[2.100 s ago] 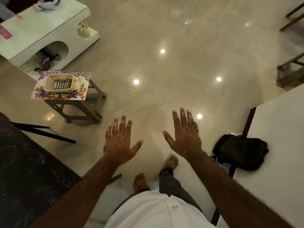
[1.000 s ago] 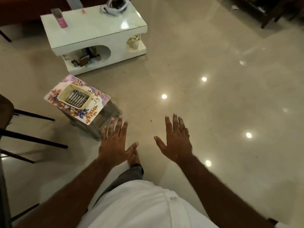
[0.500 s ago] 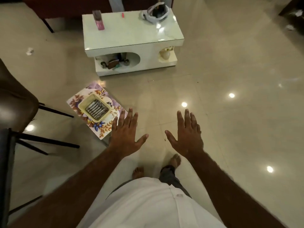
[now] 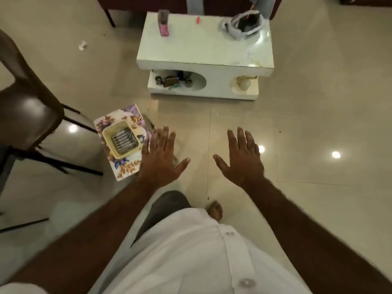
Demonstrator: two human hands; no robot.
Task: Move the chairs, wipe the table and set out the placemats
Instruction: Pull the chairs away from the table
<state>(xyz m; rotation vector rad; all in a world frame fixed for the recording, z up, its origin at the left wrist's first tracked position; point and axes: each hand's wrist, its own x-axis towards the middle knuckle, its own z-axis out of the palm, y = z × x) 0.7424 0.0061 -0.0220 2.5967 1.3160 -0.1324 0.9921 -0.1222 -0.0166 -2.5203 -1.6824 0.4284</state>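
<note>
While the left hand and right hand hover flat, fingers spread, holding nothing, the floral placemat carrying a cutlery tray sits just left of the left hand, long axis near-to-far; brown chair further left.

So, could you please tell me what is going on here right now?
A person stands on a tiled floor with the left hand and right hand held out, fingers spread and holding nothing. The left hand is beside a floral placemat that lies on a small stool and carries a cream tray of metal pieces. A brown chair stands to the left and a white low table is ahead. Nothing is being handled yet.
</note>
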